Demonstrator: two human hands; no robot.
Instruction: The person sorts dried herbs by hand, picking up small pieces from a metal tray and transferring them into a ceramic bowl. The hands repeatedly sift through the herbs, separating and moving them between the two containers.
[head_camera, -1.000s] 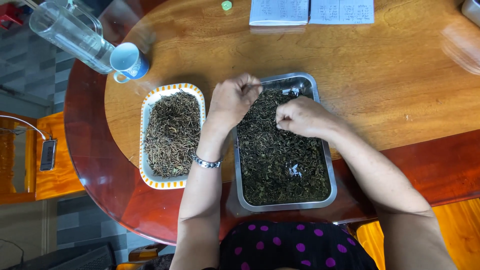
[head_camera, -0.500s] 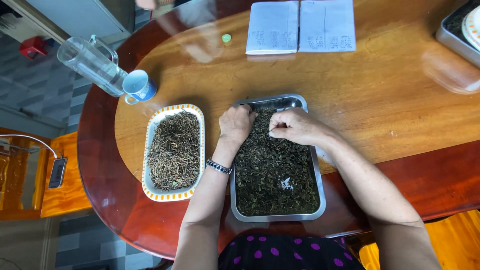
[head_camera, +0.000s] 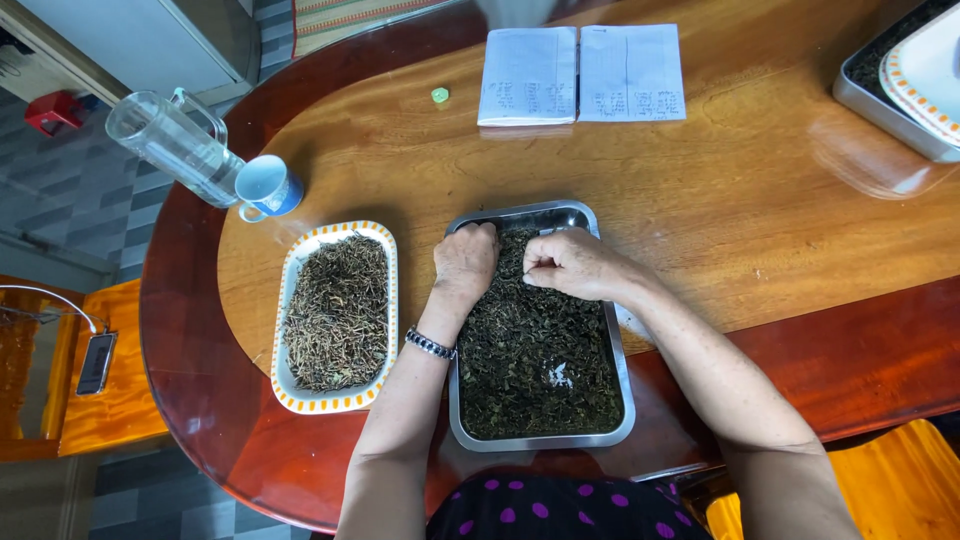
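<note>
Both hands work in the metal tray (head_camera: 620, 385) of dark leaves (head_camera: 535, 365): left hand (head_camera: 465, 262) curled loosely on them, right hand (head_camera: 570, 264) pinching some. Left of the tray lies a dish (head_camera: 290, 390) of stems (head_camera: 338, 312).

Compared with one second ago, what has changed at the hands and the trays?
The left hand sank from above the leaves to rest, curled, on them at the metal tray's far end. The right hand moved slightly toward that end and stays pinched over the leaves. Neither visibly took or dropped anything. Both trays, the stems dish, cup, jug and notebook lie as before.
</note>
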